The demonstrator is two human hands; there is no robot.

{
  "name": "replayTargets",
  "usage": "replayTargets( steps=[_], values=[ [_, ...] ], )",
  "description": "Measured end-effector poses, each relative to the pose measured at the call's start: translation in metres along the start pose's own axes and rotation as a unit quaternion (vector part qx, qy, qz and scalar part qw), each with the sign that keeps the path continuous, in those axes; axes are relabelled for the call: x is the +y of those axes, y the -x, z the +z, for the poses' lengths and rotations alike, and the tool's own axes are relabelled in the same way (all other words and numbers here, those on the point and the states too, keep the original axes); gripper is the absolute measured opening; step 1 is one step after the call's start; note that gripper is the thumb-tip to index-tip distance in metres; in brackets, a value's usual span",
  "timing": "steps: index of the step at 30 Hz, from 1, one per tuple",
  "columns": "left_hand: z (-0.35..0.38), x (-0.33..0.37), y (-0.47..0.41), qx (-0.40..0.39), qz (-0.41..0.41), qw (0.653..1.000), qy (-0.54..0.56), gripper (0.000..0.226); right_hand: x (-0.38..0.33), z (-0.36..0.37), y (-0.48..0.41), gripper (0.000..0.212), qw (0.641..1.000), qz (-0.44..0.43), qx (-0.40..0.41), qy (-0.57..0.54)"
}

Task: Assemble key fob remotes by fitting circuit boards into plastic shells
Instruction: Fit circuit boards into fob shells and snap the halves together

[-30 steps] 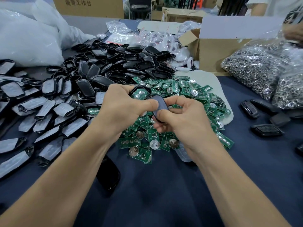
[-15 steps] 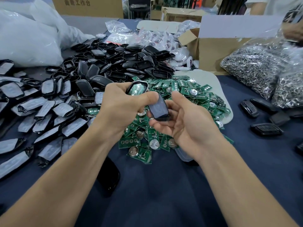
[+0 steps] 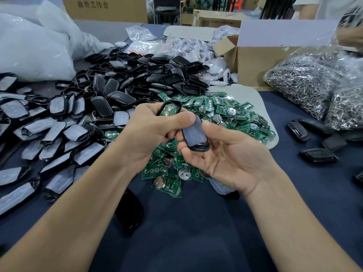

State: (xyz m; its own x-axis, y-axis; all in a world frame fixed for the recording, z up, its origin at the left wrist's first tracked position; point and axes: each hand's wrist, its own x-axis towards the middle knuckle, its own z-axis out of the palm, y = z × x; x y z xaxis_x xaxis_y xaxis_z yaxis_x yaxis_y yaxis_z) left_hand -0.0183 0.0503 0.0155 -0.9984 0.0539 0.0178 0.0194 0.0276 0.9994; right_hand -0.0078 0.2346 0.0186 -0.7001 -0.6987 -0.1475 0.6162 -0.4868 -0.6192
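**One fob half-built, heaps of parts waiting**

Head view: your left hand (image 3: pixel 149 132) grips a black shell (image 3: pixel 176 104) with a green circuit board (image 3: pixel 168 111) seated inside. Your right hand (image 3: pixel 225 156), fingers loosely curled, cradles the grey button cover (image 3: pixel 195 134) just beside it; the halves are not yet joined. On the surface (image 3: pixel 196 232), loose boards (image 3: pixel 225 112) lie at 1 o'clock, empty shells (image 3: pixel 137 75) at 11 and a few closed fobs (image 3: pixel 318 156) at 3. Most of the work likely remains.

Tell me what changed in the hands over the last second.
The right hand opened from a tight pinch and turned palm up; its fingers now cradle the grey-faced cover from below. The left hand kept gripping the shell with the board, thumb on the cover. The loose boards and shells stayed put.
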Motion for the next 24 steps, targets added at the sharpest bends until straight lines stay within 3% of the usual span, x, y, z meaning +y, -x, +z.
replayTargets(
  steps=[4,7,10,16,24],
  values=[
    [0.002,0.003,0.0,0.033,-0.038,0.998,0.041,0.075,-0.002,0.001,0.001,0.027,0.998,-0.004,0.012,-0.062],
    [0.006,0.005,0.0,0.071,-0.095,0.988,0.104,0.045,-0.004,0.0,0.0,0.031,0.993,-0.022,0.038,-0.114],
    [0.007,0.006,0.002,0.087,-0.093,0.985,0.112,0.03,-0.004,-0.005,-0.002,0.042,0.989,-0.054,0.079,-0.11],
    [0.008,0.006,0.0,0.073,-0.069,0.993,0.058,0.023,-0.003,-0.009,-0.003,0.036,0.985,-0.084,0.116,-0.093],
    [0.007,0.005,0.001,0.058,-0.047,0.995,0.069,0.019,-0.004,-0.012,-0.003,0.024,0.985,-0.088,0.114,-0.094]
  ],
)
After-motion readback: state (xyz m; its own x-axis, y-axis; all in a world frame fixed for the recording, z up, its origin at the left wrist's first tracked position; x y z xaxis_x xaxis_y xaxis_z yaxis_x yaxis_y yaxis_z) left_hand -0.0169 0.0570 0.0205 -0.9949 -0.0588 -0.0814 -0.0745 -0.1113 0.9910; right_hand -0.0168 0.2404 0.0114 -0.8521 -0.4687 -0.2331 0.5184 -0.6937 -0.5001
